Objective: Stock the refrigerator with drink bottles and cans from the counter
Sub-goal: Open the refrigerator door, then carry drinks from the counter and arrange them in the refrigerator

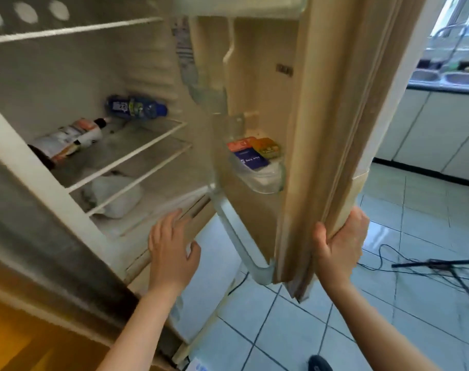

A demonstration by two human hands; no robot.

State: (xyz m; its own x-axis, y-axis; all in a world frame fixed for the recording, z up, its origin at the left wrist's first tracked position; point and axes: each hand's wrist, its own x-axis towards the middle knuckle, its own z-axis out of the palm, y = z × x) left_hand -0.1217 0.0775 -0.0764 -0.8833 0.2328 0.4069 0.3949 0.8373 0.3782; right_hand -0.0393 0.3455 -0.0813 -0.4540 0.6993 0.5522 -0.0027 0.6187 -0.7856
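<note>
**Fridge door held open, two bottles lying on the shelf**

The refrigerator (67, 76) stands open across the left and centre of the frame. Lower right of centre, the right hand (337, 236) grips the bottom outer edge of the door (321, 116), with the fingers wrapped behind the edge and the thumb on the inner side. The left hand (172, 247) hangs at lower centre, in front of the lowest part of the opening. Its fingers are spread and relaxed and it holds nothing. I cannot tell whether its fingertips touch the cabinet's front edge.

Inside, left of centre, a blue bottle (135, 107) lies on its side at the back of a wire shelf (147, 145), close to the rear wall. Just in front of it and further left, a bottle with a white-and-orange label and a black cap (73, 136) also lies flat, its cap pointing towards the blue one. A dark shape at that bottle's left end is too blurred to make out. On the level below sits a white plastic bag (115, 196).

A clear door bin (271, 183) at mid-frame holds a blue-and-orange carton (248, 153) and a yellow pack (268, 148) side by side.

In the upper right corner a steel sink (442, 77) sits in a surface above white cabinets (428, 129). Black cables (442, 266) trail over the pale tiled floor (281, 330) at the right, and the toe of a dark shoe (319, 364) shows at the bottom edge.
</note>
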